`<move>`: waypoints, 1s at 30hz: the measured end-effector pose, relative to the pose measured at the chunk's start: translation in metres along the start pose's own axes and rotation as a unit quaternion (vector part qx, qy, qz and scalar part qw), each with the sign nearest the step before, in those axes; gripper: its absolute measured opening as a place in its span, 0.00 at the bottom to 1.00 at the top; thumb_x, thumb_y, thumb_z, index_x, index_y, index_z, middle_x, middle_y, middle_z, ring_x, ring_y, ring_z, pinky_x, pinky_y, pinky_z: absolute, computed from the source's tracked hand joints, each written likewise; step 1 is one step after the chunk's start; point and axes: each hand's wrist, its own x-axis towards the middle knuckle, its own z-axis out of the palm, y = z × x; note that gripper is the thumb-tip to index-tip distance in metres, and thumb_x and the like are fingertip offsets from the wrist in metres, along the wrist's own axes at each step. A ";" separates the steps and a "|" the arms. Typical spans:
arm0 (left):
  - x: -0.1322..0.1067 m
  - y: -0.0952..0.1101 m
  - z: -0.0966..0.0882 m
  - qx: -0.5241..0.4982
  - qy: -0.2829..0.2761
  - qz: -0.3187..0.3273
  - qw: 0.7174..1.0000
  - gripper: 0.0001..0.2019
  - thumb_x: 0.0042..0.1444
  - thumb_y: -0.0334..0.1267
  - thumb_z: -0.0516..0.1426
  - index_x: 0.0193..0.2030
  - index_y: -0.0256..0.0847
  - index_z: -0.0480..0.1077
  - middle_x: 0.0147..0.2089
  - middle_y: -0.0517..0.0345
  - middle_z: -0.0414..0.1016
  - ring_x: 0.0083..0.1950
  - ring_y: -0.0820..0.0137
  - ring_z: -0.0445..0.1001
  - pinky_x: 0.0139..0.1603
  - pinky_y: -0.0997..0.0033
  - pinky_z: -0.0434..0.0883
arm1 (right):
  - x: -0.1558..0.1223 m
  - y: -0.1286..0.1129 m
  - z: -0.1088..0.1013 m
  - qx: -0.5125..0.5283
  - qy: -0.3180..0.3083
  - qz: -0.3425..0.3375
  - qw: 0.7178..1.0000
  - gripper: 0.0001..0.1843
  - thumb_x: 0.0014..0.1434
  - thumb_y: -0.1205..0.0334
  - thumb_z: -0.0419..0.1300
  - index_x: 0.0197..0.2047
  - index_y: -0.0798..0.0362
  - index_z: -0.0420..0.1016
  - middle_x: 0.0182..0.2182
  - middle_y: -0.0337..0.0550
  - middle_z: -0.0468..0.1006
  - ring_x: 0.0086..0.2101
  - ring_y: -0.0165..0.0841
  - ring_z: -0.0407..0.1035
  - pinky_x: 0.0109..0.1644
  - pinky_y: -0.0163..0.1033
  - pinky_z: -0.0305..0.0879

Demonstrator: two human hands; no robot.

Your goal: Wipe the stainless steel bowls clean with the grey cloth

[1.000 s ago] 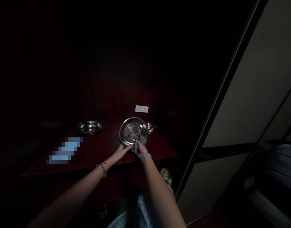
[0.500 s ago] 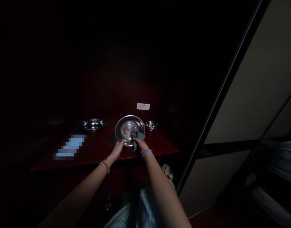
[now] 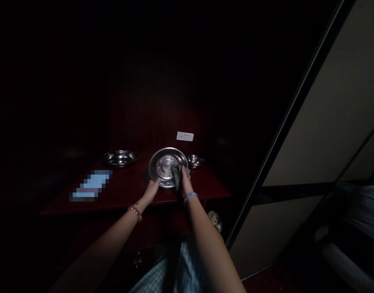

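A round stainless steel basin [image 3: 167, 165] is tilted up toward me above the dark red desk [image 3: 122, 195], its inside facing me. My left hand [image 3: 151, 191] grips the near left of its rim, thumb on the inner side. In my right hand [image 3: 185, 183] is a grey cloth [image 3: 177, 175], pressed against the basin's right inner side near the rim. The fingers of the right hand are partly hidden behind the cloth and rim.
Left on the desk is another shallow steel basin [image 3: 120, 158]; small steel bowls [image 3: 195, 161] sit behind on the right. A blurred-out pale blue item [image 3: 91, 185] lies at the left. A white socket [image 3: 185, 136] is on the wall. Sliding door panels [image 3: 321, 122] stand at the right.
My right hand has moved the grey cloth slightly right, from the basin's lower middle to its right side. The left hand keeps its hold on the rim.
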 end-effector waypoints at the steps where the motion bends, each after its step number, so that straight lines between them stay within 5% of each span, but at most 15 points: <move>1: 0.000 0.001 0.000 0.002 0.007 -0.009 1.000 0.18 0.53 0.34 0.59 0.52 0.36 0.75 0.60 0.44 0.79 0.68 0.55 0.70 0.72 0.53 0.60 | 0.001 0.000 -0.001 -0.010 0.005 -0.003 1.000 0.28 0.66 0.44 0.59 0.61 0.52 0.68 0.53 0.50 0.81 0.46 0.34 0.80 0.46 0.33 0.76; 5: -0.002 0.003 0.000 0.009 0.028 -0.039 0.999 0.16 0.51 0.32 0.60 0.48 0.38 0.77 0.54 0.48 0.83 0.65 0.56 0.73 0.71 0.54 0.62 | 0.005 0.005 -0.007 -0.037 0.032 0.025 0.999 0.13 0.65 0.57 0.62 0.47 0.57 0.78 0.44 0.51 0.85 0.44 0.35 0.81 0.44 0.33 0.76; 9: -0.004 0.005 -0.003 -0.056 0.013 -0.073 0.996 0.14 0.52 0.36 0.62 0.46 0.38 0.76 0.52 0.48 0.83 0.62 0.59 0.76 0.69 0.55 0.65 | 0.006 0.010 -0.009 -0.013 0.018 0.042 0.999 0.10 0.60 0.60 0.67 0.38 0.59 0.79 0.34 0.49 0.85 0.39 0.37 0.81 0.40 0.36 0.77; 17: -0.005 0.002 -0.002 -0.066 -0.043 -0.079 0.994 0.18 0.43 0.44 0.68 0.40 0.37 0.80 0.48 0.46 0.85 0.59 0.54 0.78 0.68 0.53 0.65 | -0.004 0.021 0.005 0.054 -0.034 0.092 0.994 0.04 0.58 0.66 0.68 0.35 0.57 0.78 0.30 0.47 0.84 0.37 0.37 0.82 0.41 0.37 0.79; 23: -0.004 0.001 -0.004 -0.001 -0.036 -0.089 0.995 0.11 0.39 0.41 0.67 0.31 0.39 0.80 0.38 0.49 0.86 0.54 0.51 0.79 0.66 0.49 0.65 | 0.003 0.010 -0.005 -0.104 0.012 -0.001 0.995 0.06 0.54 0.64 0.67 0.34 0.57 0.81 0.33 0.48 0.85 0.41 0.40 0.82 0.43 0.37 0.77; 30: -0.005 0.003 -0.003 0.016 -0.022 -0.080 0.996 0.06 0.36 0.37 0.63 0.26 0.41 0.77 0.31 0.53 0.83 0.46 0.53 0.80 0.60 0.50 0.69 | 0.005 -0.007 -0.021 -0.299 0.050 -0.139 0.943 0.09 0.54 0.57 0.67 0.29 0.53 0.82 0.35 0.51 0.86 0.44 0.43 0.81 0.48 0.36 0.72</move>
